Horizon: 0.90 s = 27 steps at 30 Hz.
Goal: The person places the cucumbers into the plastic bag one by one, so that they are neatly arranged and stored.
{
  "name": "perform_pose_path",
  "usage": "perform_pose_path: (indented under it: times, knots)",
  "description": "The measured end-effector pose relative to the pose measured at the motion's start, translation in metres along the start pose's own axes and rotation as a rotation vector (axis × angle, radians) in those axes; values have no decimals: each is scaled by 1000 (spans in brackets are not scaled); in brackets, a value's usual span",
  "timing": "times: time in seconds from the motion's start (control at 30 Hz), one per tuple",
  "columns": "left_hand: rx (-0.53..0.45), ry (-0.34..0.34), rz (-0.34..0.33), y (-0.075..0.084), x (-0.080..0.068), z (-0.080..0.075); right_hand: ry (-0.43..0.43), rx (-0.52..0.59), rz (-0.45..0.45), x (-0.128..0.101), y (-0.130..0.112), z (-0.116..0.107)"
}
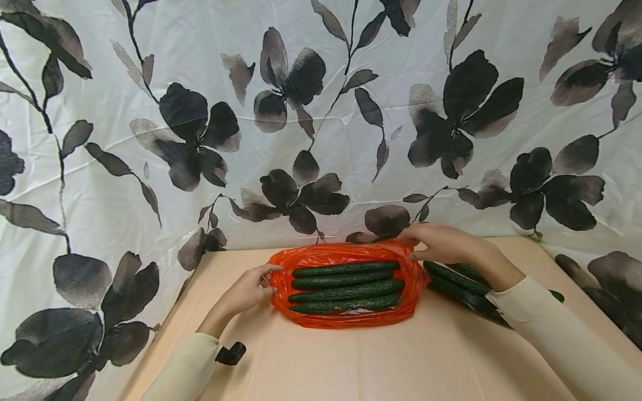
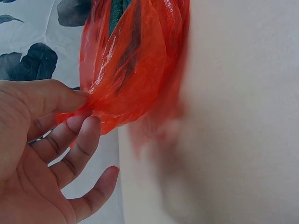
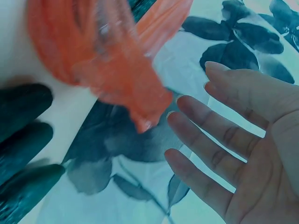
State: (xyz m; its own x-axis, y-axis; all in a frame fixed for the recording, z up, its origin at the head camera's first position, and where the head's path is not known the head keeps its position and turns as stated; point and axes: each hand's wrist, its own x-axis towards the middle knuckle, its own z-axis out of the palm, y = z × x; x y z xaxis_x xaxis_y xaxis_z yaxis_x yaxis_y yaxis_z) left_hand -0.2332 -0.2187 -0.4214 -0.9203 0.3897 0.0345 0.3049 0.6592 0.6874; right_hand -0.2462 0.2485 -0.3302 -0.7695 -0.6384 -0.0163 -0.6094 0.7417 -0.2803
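Observation:
An orange plastic bag (image 1: 341,254) lies in the middle of the table (image 1: 351,362) with several dark green cucumbers (image 1: 346,281) side by side in it. My left hand (image 1: 253,288) is at the bag's left end; in the left wrist view its thumb and fingers (image 2: 84,111) pinch the bag's (image 2: 135,60) thin edge. My right hand (image 1: 438,242) is at the bag's far right corner. In the right wrist view that hand (image 3: 210,126) has straight, spread fingers, a little apart from the bag's (image 3: 107,56) bunched corner.
More loose cucumbers (image 1: 453,278) lie on the table right of the bag, partly under my right forearm, and show at the left of the right wrist view (image 3: 23,135). A flower-printed cloth (image 1: 321,111) hangs behind and beside the table. A small black device (image 1: 230,353) sits at my left wrist.

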Motion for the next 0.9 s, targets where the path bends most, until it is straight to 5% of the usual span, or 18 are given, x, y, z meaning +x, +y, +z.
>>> perform_pose_path:
  times: [0.9]
  knots:
    - [4, 10, 16, -4, -2, -2, 5, 153, 185, -78, 112, 35]
